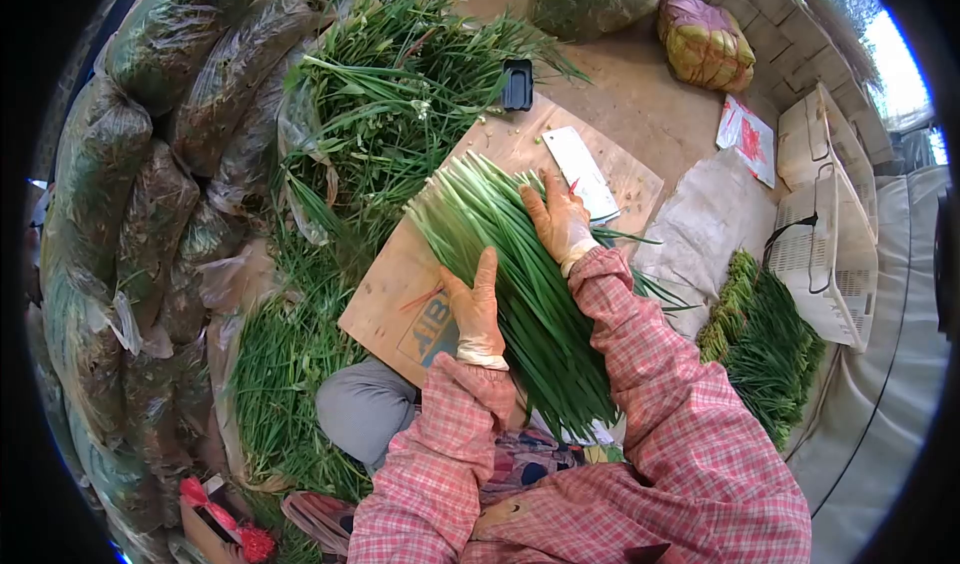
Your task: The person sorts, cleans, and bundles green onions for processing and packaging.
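A thick bunch of garlic chives (520,274) lies diagonally on a wooden board (395,309), pale stem ends at the upper left and dark green leaves toward my lap. My left hand (472,309), in an orange-tan glove, cups its lower left side, thumb and fingers apart. On the opposite side my right hand (558,222), gloved alike, presses round the upper right edge, its fingertips partly hidden. Just beyond the right hand lies a flat pale rectangular piece (580,172) resembling a cleaver blade. A small black tray (517,85) sits at the board's far corner.
Loose chives (390,114) are heaped beyond and left of the board. Stuffed plastic bags (150,204) are stacked along the left. Tied green bundles (765,339) lie at right beside white plastic crates (825,234). A pink-yellow sack (705,39) stands farther back.
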`<move>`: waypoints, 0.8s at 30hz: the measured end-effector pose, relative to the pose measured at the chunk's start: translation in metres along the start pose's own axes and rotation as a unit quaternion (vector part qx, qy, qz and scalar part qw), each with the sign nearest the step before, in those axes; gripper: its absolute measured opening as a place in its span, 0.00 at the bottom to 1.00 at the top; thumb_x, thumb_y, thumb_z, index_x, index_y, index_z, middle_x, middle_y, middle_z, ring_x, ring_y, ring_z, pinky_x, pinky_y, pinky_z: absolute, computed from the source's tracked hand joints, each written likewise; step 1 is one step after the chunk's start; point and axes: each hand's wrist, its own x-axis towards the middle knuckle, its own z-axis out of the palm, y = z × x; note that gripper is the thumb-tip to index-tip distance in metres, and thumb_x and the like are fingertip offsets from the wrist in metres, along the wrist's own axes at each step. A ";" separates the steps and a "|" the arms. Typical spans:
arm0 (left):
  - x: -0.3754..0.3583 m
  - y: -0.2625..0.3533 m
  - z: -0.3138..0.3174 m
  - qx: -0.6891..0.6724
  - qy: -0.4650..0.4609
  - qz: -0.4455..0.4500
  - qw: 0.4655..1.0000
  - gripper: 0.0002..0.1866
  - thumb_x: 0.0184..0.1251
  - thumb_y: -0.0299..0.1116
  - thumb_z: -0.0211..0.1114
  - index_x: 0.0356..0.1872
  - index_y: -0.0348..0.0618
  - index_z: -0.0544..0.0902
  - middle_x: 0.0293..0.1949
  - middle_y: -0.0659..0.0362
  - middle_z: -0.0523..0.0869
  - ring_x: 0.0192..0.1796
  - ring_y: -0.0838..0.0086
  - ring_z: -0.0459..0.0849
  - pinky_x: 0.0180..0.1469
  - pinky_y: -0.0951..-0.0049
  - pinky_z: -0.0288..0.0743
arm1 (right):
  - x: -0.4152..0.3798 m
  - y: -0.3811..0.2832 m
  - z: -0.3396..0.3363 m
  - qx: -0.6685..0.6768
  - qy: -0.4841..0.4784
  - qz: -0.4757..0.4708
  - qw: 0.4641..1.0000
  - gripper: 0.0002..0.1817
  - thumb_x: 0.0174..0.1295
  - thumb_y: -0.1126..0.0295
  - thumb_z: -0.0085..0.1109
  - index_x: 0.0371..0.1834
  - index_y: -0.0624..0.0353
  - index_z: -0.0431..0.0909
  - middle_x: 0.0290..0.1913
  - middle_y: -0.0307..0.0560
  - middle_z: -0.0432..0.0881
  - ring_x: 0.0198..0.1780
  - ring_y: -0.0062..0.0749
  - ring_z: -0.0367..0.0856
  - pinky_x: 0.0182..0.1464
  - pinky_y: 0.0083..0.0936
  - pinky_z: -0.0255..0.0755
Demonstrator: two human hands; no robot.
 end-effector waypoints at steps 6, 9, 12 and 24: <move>0.004 0.024 0.009 0.329 0.079 0.215 0.916 0.51 0.52 0.56 0.64 0.66 0.31 0.48 0.65 0.35 0.47 0.69 0.49 0.46 0.67 0.55 0.42 | -0.031 -0.019 0.029 -0.111 0.098 -0.072 0.986 0.41 0.55 0.38 0.43 0.59 0.64 0.63 0.58 0.60 0.67 0.61 0.52 0.61 0.61 0.43 0.52; 0.011 0.066 0.028 0.469 -0.024 0.464 0.751 0.31 0.60 0.48 0.58 0.59 0.39 0.66 0.62 0.43 0.61 0.66 0.47 0.55 0.66 0.55 0.46 | -0.032 -0.021 0.030 -0.102 0.127 -0.086 0.983 0.31 0.56 0.48 0.49 0.55 0.63 0.66 0.55 0.55 0.70 0.56 0.49 0.65 0.58 0.44 0.54; 0.048 0.066 0.050 0.507 -0.206 0.481 0.685 0.22 0.65 0.46 0.51 0.50 0.40 0.77 0.59 0.51 0.69 0.65 0.53 0.59 0.67 0.58 0.46 | -0.035 -0.006 0.037 -0.042 0.164 -0.110 0.979 0.22 0.55 0.59 0.50 0.49 0.62 0.70 0.50 0.53 0.72 0.51 0.49 0.67 0.54 0.44 0.59; 0.081 0.055 0.044 0.581 -0.343 0.469 0.570 0.18 0.63 0.45 0.53 0.24 0.43 0.81 0.28 0.55 0.78 0.39 0.62 0.77 0.60 0.59 0.59 | 0.018 0.050 -0.023 0.093 0.053 -0.023 0.994 0.12 0.55 0.70 0.51 0.40 0.63 0.77 0.36 0.54 0.80 0.40 0.43 0.79 0.44 0.30 0.71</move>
